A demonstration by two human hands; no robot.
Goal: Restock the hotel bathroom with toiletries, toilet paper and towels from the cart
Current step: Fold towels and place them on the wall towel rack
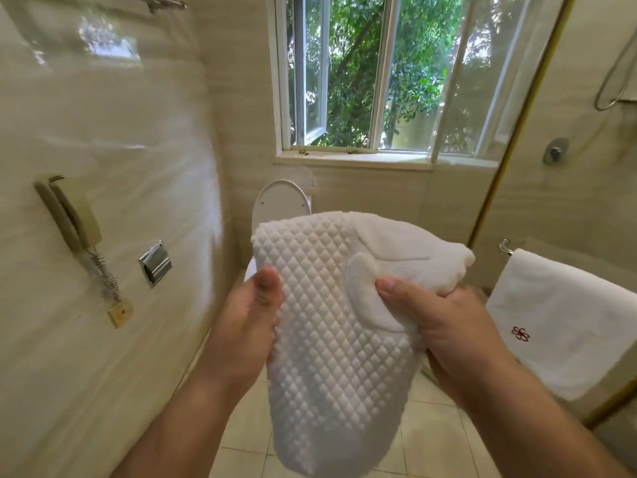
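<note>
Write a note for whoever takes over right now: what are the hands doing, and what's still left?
Left hand: grips the left edge of the white quilted towel, thumb in front.
Right hand: grips its bunched right side.
The towel is held up in front of the toilet, not yet placed.
Done, it seems: a hanging towel with a red emblem is up at the right.
Left: place this towel; check the chrome paper holder on the left wall, its roll is not visible. Cart and toiletries are out of view.

Held towel [331, 326]: white, raised diamond pattern. Hanging towel [565, 322]: white, dark red emblem [520, 334]. Wall tiles [120, 132]: glossy cream.
</note>
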